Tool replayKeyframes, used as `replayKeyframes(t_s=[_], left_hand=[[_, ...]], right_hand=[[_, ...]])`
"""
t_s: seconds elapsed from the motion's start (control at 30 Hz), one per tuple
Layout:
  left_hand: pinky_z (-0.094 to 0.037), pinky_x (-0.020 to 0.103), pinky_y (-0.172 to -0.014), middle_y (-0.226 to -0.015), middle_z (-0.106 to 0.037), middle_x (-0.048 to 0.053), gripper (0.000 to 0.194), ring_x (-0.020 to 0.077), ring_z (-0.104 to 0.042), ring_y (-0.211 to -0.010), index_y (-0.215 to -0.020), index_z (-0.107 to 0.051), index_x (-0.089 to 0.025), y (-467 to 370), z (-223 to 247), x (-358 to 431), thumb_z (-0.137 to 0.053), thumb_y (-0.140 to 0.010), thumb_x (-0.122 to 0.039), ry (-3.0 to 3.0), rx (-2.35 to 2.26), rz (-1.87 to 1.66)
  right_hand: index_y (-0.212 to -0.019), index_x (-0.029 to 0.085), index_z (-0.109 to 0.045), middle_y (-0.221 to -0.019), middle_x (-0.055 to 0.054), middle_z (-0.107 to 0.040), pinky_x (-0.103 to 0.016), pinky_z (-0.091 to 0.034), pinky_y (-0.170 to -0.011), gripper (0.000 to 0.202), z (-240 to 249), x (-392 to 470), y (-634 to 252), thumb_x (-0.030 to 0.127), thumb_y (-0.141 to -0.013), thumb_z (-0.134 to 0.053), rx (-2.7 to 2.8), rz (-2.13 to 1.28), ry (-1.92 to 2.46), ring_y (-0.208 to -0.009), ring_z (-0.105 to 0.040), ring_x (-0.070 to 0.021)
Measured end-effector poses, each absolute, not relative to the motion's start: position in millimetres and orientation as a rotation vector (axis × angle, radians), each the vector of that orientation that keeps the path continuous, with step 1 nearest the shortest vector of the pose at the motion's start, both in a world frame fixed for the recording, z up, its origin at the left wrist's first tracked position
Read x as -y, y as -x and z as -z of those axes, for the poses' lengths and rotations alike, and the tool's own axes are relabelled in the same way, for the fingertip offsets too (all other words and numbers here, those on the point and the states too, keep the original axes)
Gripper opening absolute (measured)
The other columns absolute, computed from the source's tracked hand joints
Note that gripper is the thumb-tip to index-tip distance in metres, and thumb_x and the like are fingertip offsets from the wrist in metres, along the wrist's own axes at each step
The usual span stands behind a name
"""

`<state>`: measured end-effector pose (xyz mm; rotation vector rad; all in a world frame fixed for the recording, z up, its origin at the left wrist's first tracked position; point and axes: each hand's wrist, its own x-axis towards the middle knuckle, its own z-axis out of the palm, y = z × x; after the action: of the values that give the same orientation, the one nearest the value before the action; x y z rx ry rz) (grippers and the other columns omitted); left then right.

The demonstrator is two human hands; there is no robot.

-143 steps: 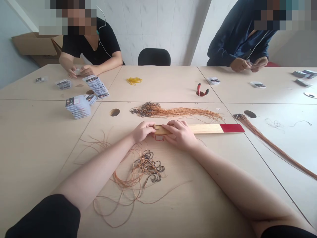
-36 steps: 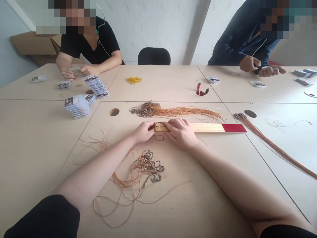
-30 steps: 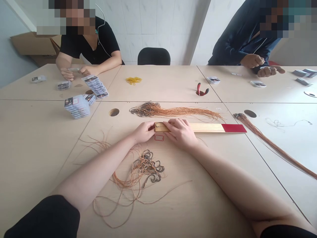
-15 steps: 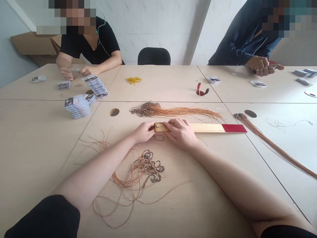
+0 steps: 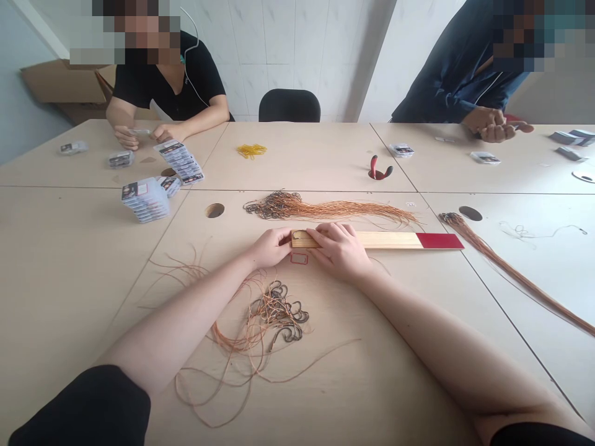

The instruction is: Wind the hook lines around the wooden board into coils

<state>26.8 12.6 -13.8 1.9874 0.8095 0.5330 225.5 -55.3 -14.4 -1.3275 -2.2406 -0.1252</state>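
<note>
A long wooden board with a red end lies crosswise in front of me. My left hand grips its left end, fingers closed around the edge. My right hand is closed over the board just right of that, fingertips pressing near a small hook on its top. A loose pile of dark hooks with tangled orange lines lies nearer me, beside my left forearm. Behind the board is a bundle of hooks with long orange lines. What the fingertips pinch is partly hidden.
Stacked plastic boxes stand at left. Yellow bands and red-handled pliers in a table hole are farther back. Another line bundle lies at right. Two people sit across, their hands over the table.
</note>
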Motion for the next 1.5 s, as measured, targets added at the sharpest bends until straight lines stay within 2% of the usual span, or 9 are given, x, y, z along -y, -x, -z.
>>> replayKeyframes(t_s=[0.33, 0.5, 0.67, 0.97, 1.5], left_hand=[[-0.041, 0.024, -0.062, -0.072, -0.056, 0.001, 0.014, 0.0125, -0.049, -0.066, -0.082, -0.058, -0.013, -26.6, 12.3, -12.1, -0.048, -0.079, -0.022, -1.988, -0.815, -0.526], [-0.038, 0.023, -0.058, -0.070, -0.053, 0.000, 0.020, 0.0118, -0.047, -0.063, -0.082, -0.055, -0.013, -26.7, 12.2, -11.3, -0.049, -0.081, -0.032, -2.000, -0.785, -0.520], [-0.030, 0.022, -0.051, -0.059, -0.046, -0.003, 0.031, 0.0094, -0.040, -0.054, -0.069, -0.050, -0.015, -25.1, 8.0, -8.9, -0.044, -0.084, -0.042, -2.111, -0.823, -0.476], [-0.027, 0.021, -0.048, -0.055, -0.043, -0.004, 0.026, 0.0088, -0.035, -0.050, -0.070, -0.051, -0.016, -24.1, 4.8, -6.5, -0.045, -0.082, -0.039, -2.057, -0.910, -0.436], [-0.029, 0.022, -0.052, -0.061, -0.045, -0.004, 0.025, 0.0094, -0.039, -0.056, -0.068, -0.048, -0.016, -21.7, 7.6, -7.7, -0.046, -0.081, -0.038, -2.054, -0.858, -0.496]], right_hand=[[-0.124, 0.021, -0.050, -0.107, -0.010, -0.054, -0.039, -0.032, -0.087, 0.039, 14.0, 55.2, -225.4, 0.036, -0.089, -0.043, 2.247, 0.119, 1.337, -0.097, -0.047, -0.0226], [-0.123, 0.022, -0.051, -0.107, -0.010, -0.054, -0.039, -0.034, -0.084, 0.039, 7.7, 57.5, -228.9, 0.038, -0.089, -0.044, 2.222, 0.110, 1.323, -0.095, -0.048, -0.0226], [-0.123, 0.024, -0.051, -0.108, -0.009, -0.054, -0.039, -0.036, -0.082, 0.038, -11.4, 63.1, -233.4, 0.036, -0.088, -0.046, 2.126, 0.073, 1.298, -0.095, -0.050, -0.0223], [-0.125, 0.031, -0.049, -0.109, -0.007, -0.053, -0.042, -0.041, -0.082, 0.040, -40.1, 74.9, -241.3, 0.034, -0.086, -0.050, 2.003, -0.054, 1.210, -0.097, -0.052, -0.0229], [-0.123, 0.024, -0.052, -0.106, -0.008, -0.054, -0.040, -0.046, -0.078, 0.045, -55.3, 93.3, -236.8, 0.019, -0.079, -0.059, 1.933, 0.011, 1.005, -0.096, -0.054, -0.0220]])
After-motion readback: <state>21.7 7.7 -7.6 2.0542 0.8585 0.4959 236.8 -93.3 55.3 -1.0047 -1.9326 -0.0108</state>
